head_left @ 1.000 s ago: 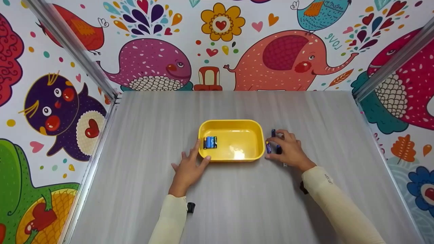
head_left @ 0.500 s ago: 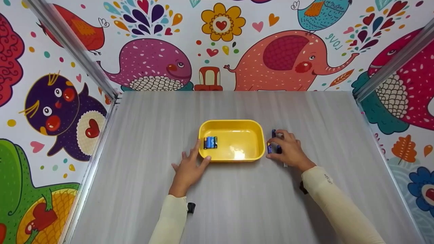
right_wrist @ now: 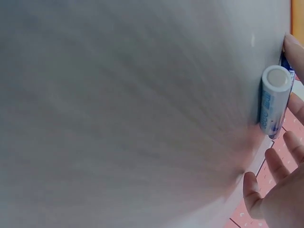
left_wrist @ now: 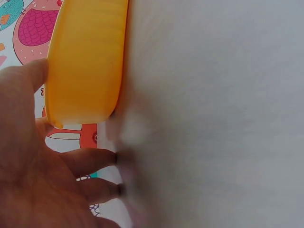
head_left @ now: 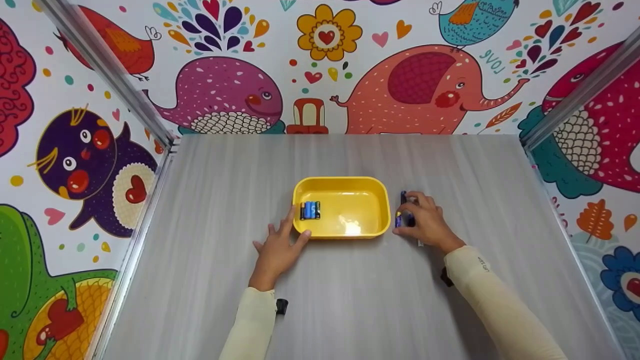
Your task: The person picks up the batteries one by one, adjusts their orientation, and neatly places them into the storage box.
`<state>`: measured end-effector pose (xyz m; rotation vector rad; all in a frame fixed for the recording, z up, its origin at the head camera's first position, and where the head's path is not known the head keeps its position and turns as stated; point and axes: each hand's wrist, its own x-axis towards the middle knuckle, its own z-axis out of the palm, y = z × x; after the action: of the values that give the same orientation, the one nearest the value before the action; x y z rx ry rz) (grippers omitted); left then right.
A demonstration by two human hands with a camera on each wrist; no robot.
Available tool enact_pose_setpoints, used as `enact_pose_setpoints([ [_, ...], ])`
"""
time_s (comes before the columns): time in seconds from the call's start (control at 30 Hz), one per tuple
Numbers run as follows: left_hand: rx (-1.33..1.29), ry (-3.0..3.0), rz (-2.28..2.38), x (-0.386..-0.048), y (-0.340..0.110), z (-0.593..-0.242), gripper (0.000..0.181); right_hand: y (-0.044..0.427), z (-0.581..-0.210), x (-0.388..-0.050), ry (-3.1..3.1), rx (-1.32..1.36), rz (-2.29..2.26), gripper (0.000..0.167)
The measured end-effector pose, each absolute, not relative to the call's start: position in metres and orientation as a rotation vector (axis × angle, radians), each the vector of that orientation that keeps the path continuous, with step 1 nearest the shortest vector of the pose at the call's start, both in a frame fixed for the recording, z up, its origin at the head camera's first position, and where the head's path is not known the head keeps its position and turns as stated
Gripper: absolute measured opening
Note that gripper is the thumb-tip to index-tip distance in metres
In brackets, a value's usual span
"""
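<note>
Head view alone: batteries (head_left: 310,210) inside the yellow tray (head_left: 355,205), left end.

Cream sleeves (head_left: 505,305) have black wrist pieces (head_left: 281,306) and, apparently, lettering (head_left: 483,264) on the right.

Straight silver metal rails (head_left: 111,72) and flat white cartoon-printed walls (head_left: 320,75) are enclosing a grey wood-grain bench (head_left: 350,290), booth-like.

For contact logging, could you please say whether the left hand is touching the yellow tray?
Touching: in the left wrist view, the left hand rests its thumb against the yellow tray.
</note>
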<state>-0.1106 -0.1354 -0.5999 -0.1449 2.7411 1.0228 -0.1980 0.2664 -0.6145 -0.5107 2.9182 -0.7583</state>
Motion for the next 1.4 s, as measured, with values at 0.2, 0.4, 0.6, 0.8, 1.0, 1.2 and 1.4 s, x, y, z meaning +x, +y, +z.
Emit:
enact_pose_setpoints([
  [0.2, -0.139, 2.746, 1.016, -0.110, -0.136, -0.601, 0.082, 0.265, -0.613, -0.197, 2.909, -0.527, -0.793, 0.050],
  [0.4, -0.147, 2.738, 1.026, -0.111, -0.136, -0.601, 0.082, 0.263, -0.607, -0.199, 2.917, -0.562, -0.819, 0.052],
  [0.6, -0.141, 2.737, 1.033, -0.111, -0.136, -0.602, 0.081, 0.261, -0.594, -0.205, 2.945, -0.547, -0.825, 0.054],
  [0.8, -0.146, 2.737, 1.024, -0.111, -0.136, -0.601, 0.080, 0.257, -0.574, -0.215, 2.959, -0.425, -0.847, 0.054],
  [1.0, -0.149, 2.735, 1.045, -0.111, -0.136, -0.601, 0.082, 0.249, -0.555, -0.225, 2.984, -0.450, -0.879, 0.054],
  [1.2, -0.153, 2.726, 1.043, -0.110, -0.135, -0.601, 0.082, 0.233, -0.543, -0.231, 2.961, -0.534, -0.921, 0.049],
  [1.4, -0.158, 2.724, 1.032, -0.110, -0.135, -0.601, 0.082, 0.206, -0.543, -0.234, 2.886, -0.577, -1.011, 0.050],
])
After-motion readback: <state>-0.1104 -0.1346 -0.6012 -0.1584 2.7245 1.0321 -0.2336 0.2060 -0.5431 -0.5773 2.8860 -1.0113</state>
